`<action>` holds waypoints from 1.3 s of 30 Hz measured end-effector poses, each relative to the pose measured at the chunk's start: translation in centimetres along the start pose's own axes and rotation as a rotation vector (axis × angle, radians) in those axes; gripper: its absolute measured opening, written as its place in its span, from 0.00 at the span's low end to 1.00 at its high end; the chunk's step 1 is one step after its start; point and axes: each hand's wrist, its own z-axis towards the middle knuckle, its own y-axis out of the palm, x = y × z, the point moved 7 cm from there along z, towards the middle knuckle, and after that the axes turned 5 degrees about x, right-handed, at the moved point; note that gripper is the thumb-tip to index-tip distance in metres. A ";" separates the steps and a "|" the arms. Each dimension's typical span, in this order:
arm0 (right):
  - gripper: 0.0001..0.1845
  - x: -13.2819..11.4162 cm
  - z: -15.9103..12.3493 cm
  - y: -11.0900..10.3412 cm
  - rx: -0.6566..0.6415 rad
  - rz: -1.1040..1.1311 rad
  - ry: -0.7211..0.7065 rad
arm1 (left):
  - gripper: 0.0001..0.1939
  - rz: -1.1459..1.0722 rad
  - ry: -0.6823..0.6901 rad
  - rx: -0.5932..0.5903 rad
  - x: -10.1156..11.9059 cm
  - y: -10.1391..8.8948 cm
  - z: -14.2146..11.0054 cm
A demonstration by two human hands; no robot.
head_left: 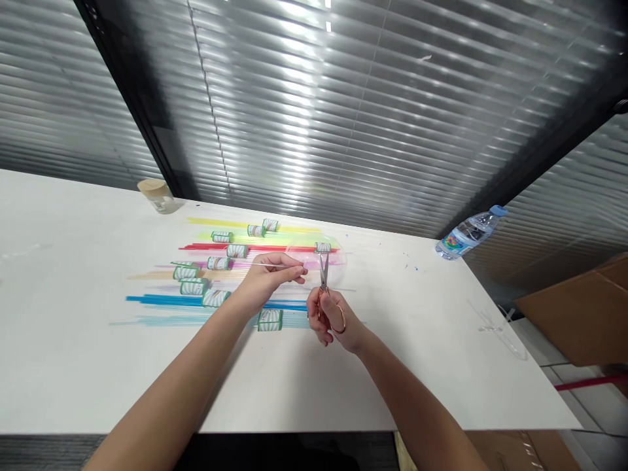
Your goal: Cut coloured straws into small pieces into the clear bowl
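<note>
My right hand point(330, 319) grips a pair of copper-handled scissors point(324, 278), blades pointing up and away over the white table point(73, 340). My left hand point(273, 272) pinches a thin pale straw point(294, 265) that runs towards the blades. Behind both hands lie bundles of coloured straws point(216, 301) in rows: yellow, green, red, orange, blue and light blue. Each bundle carries a green and white paper band point(269, 320).
A small jar with a wooden lid point(156, 195) stands at the table's far left. A plastic water bottle point(470, 232) lies at the far right edge. A clear plastic piece point(495, 324) rests near the right edge. Cardboard boxes point(579, 314) sit on the floor to the right. Window blinds fill the background.
</note>
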 end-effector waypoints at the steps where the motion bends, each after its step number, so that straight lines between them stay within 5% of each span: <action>1: 0.32 -0.1 0.0 0.0 0.004 -0.007 -0.006 | 0.14 0.000 -0.002 0.001 0.0 0.0 0.0; 15: 0.32 0.1 -0.2 0.0 0.043 -0.119 0.086 | 0.11 0.106 0.083 -0.040 0.9 0.9 -0.4; 39: 0.31 0.6 0.0 -1.3 0.242 -0.149 0.089 | 0.10 0.113 0.028 -0.067 0.6 1.5 -0.7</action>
